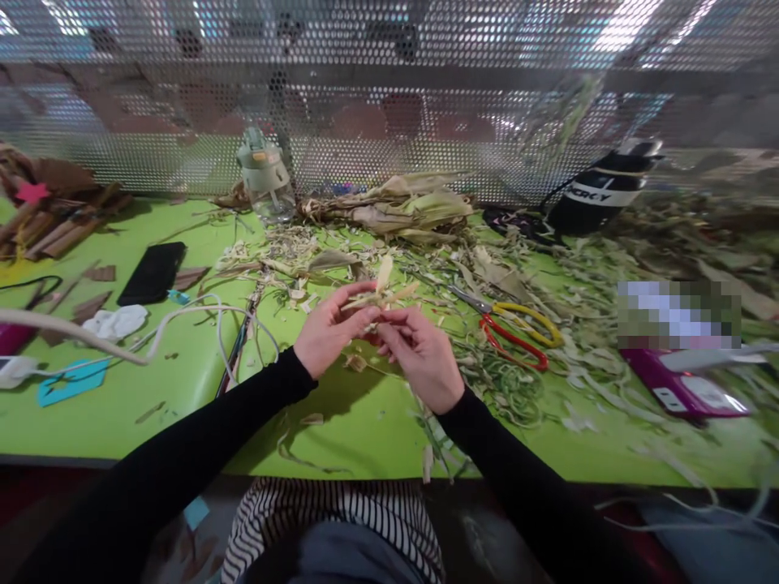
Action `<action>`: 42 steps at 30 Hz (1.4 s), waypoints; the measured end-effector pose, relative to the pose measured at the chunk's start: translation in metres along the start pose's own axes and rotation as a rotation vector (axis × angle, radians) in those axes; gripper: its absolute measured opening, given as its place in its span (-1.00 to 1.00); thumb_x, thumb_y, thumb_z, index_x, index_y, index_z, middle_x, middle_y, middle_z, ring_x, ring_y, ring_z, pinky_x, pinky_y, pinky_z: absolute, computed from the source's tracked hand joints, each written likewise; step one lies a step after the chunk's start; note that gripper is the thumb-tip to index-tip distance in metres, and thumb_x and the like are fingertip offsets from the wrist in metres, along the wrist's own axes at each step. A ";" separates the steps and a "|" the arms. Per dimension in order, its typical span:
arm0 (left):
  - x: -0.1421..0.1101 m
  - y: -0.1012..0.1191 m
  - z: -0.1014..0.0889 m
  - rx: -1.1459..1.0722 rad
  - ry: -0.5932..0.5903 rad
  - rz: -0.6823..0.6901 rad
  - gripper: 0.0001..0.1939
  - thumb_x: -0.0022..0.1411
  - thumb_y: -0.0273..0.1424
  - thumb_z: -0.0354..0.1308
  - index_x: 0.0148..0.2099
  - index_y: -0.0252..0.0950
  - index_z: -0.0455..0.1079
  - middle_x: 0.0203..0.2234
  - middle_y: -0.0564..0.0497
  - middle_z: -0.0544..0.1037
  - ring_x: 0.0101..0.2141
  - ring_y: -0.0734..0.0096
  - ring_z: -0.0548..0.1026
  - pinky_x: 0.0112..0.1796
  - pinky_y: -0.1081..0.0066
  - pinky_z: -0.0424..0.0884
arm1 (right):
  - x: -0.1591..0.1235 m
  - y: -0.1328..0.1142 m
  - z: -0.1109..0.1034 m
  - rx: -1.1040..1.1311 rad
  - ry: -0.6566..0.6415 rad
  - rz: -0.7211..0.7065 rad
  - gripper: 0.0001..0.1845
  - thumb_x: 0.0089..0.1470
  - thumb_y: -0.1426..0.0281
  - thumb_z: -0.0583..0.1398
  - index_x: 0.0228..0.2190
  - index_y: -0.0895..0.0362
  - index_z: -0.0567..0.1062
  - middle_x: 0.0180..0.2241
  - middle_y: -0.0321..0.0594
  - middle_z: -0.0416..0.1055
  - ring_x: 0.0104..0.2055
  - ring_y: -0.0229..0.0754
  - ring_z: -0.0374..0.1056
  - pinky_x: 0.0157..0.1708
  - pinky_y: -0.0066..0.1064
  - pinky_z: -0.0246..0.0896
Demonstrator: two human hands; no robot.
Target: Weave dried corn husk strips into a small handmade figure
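Observation:
Between my two hands is a small bundle of pale yellow husk strips [385, 276], its ends fanning out above the fingers. My left hand [334, 326] pinches it with thumb and fingers from the left. From the right, my right hand [423, 353] has its fingertips closed at the bundle's lower part; the exact spot they grip is hidden. Behind the hands, husk scraps and thin strips cover the green table [359, 442]. Scissors [514, 324] with one yellow and one red handle lie to the right of my right hand.
Dried corn husks [414, 212] are heaped at the back against a perforated metal screen [389, 122]. A clear bottle [268, 182] and a black bottle [602, 195] stand there too. On the left lie a phone [152, 272] and a white cable [152, 345]; a purple power strip [682, 389] is at right.

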State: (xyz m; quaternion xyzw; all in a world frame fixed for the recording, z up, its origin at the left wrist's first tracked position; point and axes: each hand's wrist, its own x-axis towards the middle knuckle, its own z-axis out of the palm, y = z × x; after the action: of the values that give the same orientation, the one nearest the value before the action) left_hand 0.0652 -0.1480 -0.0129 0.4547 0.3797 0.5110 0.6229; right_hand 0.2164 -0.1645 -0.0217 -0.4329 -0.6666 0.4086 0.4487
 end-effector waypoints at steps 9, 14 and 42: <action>0.003 0.004 -0.005 0.016 0.088 -0.089 -0.61 -0.07 -0.41 0.31 -0.15 -0.35 0.35 -0.43 0.05 0.54 -0.44 0.57 0.49 -0.29 0.44 0.45 | -0.003 -0.005 -0.006 -0.596 0.121 -0.467 -0.89 0.14 0.37 0.14 -0.29 0.13 0.43 -0.35 -0.16 0.48 -0.31 -0.17 0.36 -0.32 -0.33 0.28; 0.001 0.006 -0.009 0.106 -0.077 -0.138 -0.67 -0.02 -0.34 0.30 -0.18 -0.36 0.42 -0.52 0.06 0.53 -0.50 0.55 0.49 -0.41 0.49 0.41 | 0.004 -0.007 -0.020 -0.667 0.300 -0.448 -0.78 0.15 0.29 0.12 -0.17 0.10 0.39 -0.19 -0.11 0.42 -0.13 -0.06 0.31 -0.20 -0.19 0.24; -0.007 0.004 0.002 0.111 -0.136 -0.125 -0.58 0.10 -0.29 0.23 -0.04 -0.31 0.22 -0.43 0.03 0.52 -0.40 0.50 0.51 -0.34 0.47 0.42 | -0.002 -0.007 -0.012 -0.882 0.086 -0.581 -0.88 0.11 0.51 0.07 -0.33 0.15 0.40 -0.40 -0.15 0.43 -0.33 -0.13 0.30 -0.28 -0.31 0.21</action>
State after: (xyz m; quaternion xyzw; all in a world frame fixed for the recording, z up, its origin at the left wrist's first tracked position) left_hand 0.0644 -0.1546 -0.0090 0.4977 0.3919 0.4174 0.6515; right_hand 0.2272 -0.1669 -0.0130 -0.3945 -0.8486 -0.0699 0.3454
